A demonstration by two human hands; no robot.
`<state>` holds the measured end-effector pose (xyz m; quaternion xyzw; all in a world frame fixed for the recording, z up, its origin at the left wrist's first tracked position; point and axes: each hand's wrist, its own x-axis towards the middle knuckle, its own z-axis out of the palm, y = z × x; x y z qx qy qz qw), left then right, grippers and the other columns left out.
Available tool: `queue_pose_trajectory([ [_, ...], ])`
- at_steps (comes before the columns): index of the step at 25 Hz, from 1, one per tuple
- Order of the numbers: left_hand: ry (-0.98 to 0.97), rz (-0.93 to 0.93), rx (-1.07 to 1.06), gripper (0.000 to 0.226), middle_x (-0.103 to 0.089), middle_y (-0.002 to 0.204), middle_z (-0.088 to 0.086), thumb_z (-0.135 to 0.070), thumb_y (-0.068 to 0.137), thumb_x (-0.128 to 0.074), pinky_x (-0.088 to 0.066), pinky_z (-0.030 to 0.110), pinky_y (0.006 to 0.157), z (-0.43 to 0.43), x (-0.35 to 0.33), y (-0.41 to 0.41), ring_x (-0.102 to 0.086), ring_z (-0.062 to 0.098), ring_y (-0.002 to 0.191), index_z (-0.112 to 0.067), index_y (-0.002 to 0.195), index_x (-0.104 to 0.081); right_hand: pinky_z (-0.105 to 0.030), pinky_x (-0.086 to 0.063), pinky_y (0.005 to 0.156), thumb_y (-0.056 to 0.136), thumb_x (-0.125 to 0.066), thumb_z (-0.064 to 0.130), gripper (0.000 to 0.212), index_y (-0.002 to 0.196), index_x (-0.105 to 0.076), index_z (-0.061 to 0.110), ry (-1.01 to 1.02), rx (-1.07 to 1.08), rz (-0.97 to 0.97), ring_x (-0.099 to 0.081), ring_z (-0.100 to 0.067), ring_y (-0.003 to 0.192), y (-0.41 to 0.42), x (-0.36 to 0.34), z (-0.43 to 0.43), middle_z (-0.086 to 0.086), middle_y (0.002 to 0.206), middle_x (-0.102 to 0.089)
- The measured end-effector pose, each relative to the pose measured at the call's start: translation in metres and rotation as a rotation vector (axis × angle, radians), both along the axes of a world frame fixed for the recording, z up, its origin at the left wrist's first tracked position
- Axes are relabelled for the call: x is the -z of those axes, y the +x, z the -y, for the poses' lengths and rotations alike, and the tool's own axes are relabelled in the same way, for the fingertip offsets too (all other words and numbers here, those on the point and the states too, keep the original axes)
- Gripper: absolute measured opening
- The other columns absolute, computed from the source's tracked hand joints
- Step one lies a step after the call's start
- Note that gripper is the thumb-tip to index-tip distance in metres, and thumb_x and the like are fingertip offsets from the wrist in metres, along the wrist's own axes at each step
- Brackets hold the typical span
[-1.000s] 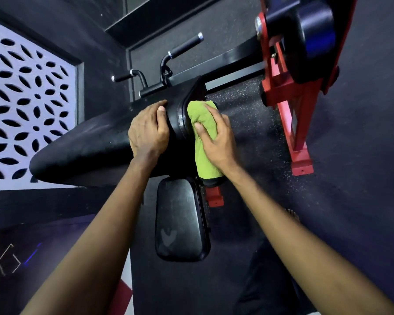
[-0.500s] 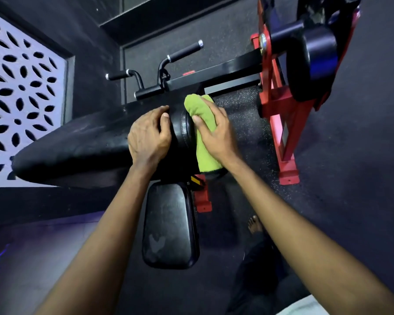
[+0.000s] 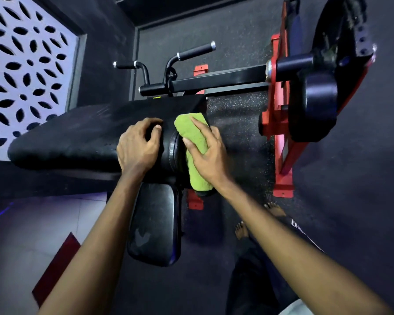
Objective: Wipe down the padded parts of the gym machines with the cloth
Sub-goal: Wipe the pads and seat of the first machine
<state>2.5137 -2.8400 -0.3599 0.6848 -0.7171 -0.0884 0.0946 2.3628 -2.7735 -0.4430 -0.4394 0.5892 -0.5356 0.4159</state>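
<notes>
Head view, 1 camera, looking down:

- Left hand (image 3: 138,146): fingers curled over the right-hand end of the long black pad (image 3: 66,135), gripping its rounded edge; knuckles up, thumb not visible
- Right hand (image 3: 205,153): laid over the folded green cloth (image 3: 198,176), fingers nearly straight along its top, thumb hooked round its left edge; it holds the cloth pressed against the end face of the same pad
- The cloth's lower end hangs below the palm, just beside the pad's underside
- The 2 hands sit close together, apart, with the pad's corner between them
- Small black pad (image 3: 155,223) directly under the long one, surface scuffed
- 2 black handles (image 3: 196,52) beyond the pad; red frame (image 3: 282,137) with a black roller pad (image 3: 316,105) to the right
- 2 bare feet (image 3: 241,230) on the dark speckled floor (image 3: 237,123)
</notes>
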Motion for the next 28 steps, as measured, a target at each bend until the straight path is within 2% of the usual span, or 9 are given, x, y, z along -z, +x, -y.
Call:
queue_pose_trajectory([
  [4, -0.012, 0.011, 0.0, 0.031, -0.07, 0.116, -0.01, -0.041, 0.097, -0.046, -0.043, 0.037, 0.092, -0.002, 0.002, -0.003, -0.06, 0.018, 0.112, -0.037, 0.118, -0.067, -0.029, -0.047, 0.098, 0.093, -0.07, 0.029, 0.045, 0.137, -0.061, 0.024, 0.066, 0.034, -0.016, -0.061, -0.025, 0.109, -0.007, 0.012, 0.052, -0.001, 0.112, -0.054],
  [7, -0.025, -0.001, -0.034, 0.031, -0.071, 0.114, -0.012, -0.04, 0.096, -0.046, -0.044, 0.035, 0.091, -0.004, 0.002, -0.004, -0.06, 0.015, 0.11, -0.037, 0.118, -0.068, -0.035, -0.049, 0.095, 0.092, -0.068, 0.032, 0.044, 0.135, -0.062, 0.022, 0.24, 0.09, -0.01, -0.061, -0.034, 0.109, -0.013, 0.034, 0.1, -0.013, 0.116, -0.059],
  [11, -0.034, 0.001, -0.036, 0.03, -0.07, 0.116, -0.017, -0.04, 0.096, -0.046, -0.044, 0.03, 0.092, -0.003, 0.003, -0.004, -0.061, 0.01, 0.111, -0.039, 0.118, -0.068, -0.041, -0.054, 0.091, 0.08, -0.056, 0.055, 0.057, 0.127, -0.064, 0.024, 0.487, 0.104, 0.084, -0.065, -0.031, 0.103, -0.031, 0.084, 0.153, -0.009, 0.114, -0.07],
  [14, -0.048, -0.011, -0.047, 0.03, -0.069, 0.119, -0.021, -0.039, 0.097, -0.048, -0.043, 0.028, 0.097, -0.004, 0.004, -0.004, -0.059, 0.006, 0.114, -0.038, 0.118, -0.069, -0.027, -0.051, 0.088, 0.088, -0.065, 0.032, 0.043, 0.125, -0.066, 0.011, 0.428, 0.11, 0.2, -0.065, -0.023, 0.096, -0.026, 0.069, 0.133, -0.008, 0.112, -0.072],
  [16, -0.058, -0.028, -0.044, 0.029, -0.069, 0.12, -0.021, -0.038, 0.097, -0.049, -0.044, 0.029, 0.099, -0.005, 0.005, -0.002, -0.059, 0.005, 0.115, -0.038, 0.118, -0.07, -0.029, -0.051, 0.087, 0.089, -0.067, 0.021, 0.038, 0.126, -0.066, 0.01, 0.343, 0.099, 0.231, -0.067, -0.023, 0.095, -0.018, 0.056, 0.106, -0.007, 0.11, -0.072],
  [18, -0.064, -0.03, -0.032, 0.03, -0.069, 0.121, -0.021, -0.038, 0.097, -0.049, -0.044, 0.03, 0.1, -0.005, 0.006, -0.002, -0.059, 0.005, 0.115, -0.037, 0.118, -0.07, -0.033, -0.054, 0.088, 0.089, -0.066, 0.026, 0.04, 0.129, -0.065, 0.02, 0.296, 0.112, 0.186, -0.068, -0.027, 0.099, -0.016, 0.056, 0.106, -0.007, 0.111, -0.072],
  [20, -0.066, -0.03, -0.026, 0.03, -0.069, 0.121, -0.02, -0.037, 0.097, -0.049, -0.043, 0.03, 0.102, -0.005, 0.006, -0.002, -0.059, 0.005, 0.116, -0.036, 0.118, -0.07, -0.035, -0.053, 0.088, 0.089, -0.064, 0.036, 0.042, 0.13, -0.064, 0.026, 0.396, 0.104, 0.052, -0.066, -0.029, 0.104, -0.022, 0.058, 0.135, -0.008, 0.116, -0.07],
  [24, -0.077, -0.045, -0.032, 0.029, -0.069, 0.122, -0.02, -0.035, 0.097, -0.05, -0.044, 0.031, 0.104, -0.005, 0.006, 0.0, -0.059, 0.005, 0.117, -0.036, 0.118, -0.071, -0.035, -0.048, 0.091, 0.085, -0.059, 0.051, 0.051, 0.132, -0.062, 0.032, 0.457, -0.08, -0.193, -0.062, -0.031, 0.116, -0.046, 0.045, 0.16, -0.005, 0.125, -0.067],
  [28, -0.086, -0.057, -0.024, 0.032, -0.07, 0.122, -0.016, -0.033, 0.095, -0.049, -0.045, 0.036, 0.103, -0.004, 0.008, -0.001, -0.06, 0.009, 0.116, -0.033, 0.118, -0.071, -0.037, -0.041, 0.104, 0.094, -0.065, 0.042, 0.047, 0.14, -0.056, 0.037, 0.289, -0.314, -0.397, -0.052, -0.03, 0.13, -0.048, 0.004, 0.121, -0.007, 0.138, -0.056],
])
